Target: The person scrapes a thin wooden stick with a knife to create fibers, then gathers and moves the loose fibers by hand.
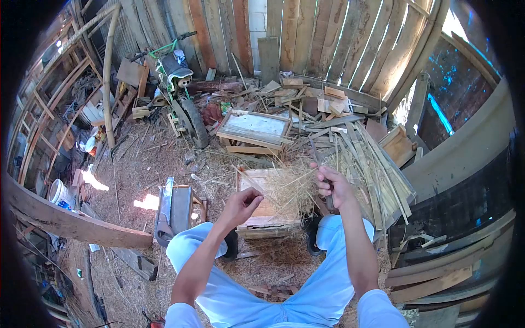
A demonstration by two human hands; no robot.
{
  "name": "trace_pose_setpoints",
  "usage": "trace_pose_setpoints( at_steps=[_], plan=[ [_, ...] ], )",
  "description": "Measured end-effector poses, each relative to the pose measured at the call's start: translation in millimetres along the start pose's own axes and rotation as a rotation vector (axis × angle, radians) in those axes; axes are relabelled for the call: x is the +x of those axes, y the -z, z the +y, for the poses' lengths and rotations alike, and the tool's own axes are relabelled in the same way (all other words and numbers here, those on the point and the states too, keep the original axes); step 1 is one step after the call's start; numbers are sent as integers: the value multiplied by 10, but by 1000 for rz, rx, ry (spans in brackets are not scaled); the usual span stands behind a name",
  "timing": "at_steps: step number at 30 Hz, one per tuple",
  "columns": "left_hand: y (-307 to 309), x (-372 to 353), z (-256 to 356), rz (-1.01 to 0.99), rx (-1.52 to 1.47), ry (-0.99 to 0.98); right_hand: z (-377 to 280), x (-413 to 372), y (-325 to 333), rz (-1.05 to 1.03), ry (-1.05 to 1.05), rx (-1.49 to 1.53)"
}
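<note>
Head view | left hand (240, 205) grip pinching strip (246, 179) | right hand (334, 188) grip clenched on blade (317, 156) | shavings (290, 191) heaped on box (262, 218) | slats (372, 164) at 2 o'clock, likely midway

Bamboo strips (377, 167) crowd right, dirt floor (143, 159) open left

Dirt floor (145, 158): wood scraps (306, 98), wooden frame (254, 128), bamboo strips (372, 164), motorbike (183, 93).

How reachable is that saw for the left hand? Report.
Probably yes: the saw lies uncovered on a stool beside the left knee, close to the left hand, though that hand pinches a thin strip.
</note>
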State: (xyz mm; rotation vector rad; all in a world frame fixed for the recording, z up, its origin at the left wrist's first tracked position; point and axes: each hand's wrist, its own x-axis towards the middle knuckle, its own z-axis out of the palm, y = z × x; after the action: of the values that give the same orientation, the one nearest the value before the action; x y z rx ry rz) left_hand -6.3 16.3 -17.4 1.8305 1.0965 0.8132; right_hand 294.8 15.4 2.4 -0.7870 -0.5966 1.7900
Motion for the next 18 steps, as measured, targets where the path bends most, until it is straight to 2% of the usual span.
trace_pose_setpoints(
  at_steps=[3, 5, 9, 12, 14, 16, 18],
  plan=[
    [-40, 11, -18, 10, 49, -10, 136, -30, -56, 65, 25, 3],
    [-102, 25, 22, 24, 45, -55, 221, -28, -202, -31, -91, -180],
    [-245, 67, 116, 103, 76, -201, 605, 7, -460, -100, -244, -308],
    [-255, 60, 96, 174, 135, -250, 699, 61, -453, -125, -246, -225],
    [-220, 59, 93, 198, 153, -262, 506, 79, -348, -41, -187, -55],
    [-117, 36, 124, 159, 184, -168, 303, 109, -167, -18, -118, -27],
    [-63, 10, 113, 158, 185, -163, 108, 128, 48, -50, -35, 80]
  ],
)
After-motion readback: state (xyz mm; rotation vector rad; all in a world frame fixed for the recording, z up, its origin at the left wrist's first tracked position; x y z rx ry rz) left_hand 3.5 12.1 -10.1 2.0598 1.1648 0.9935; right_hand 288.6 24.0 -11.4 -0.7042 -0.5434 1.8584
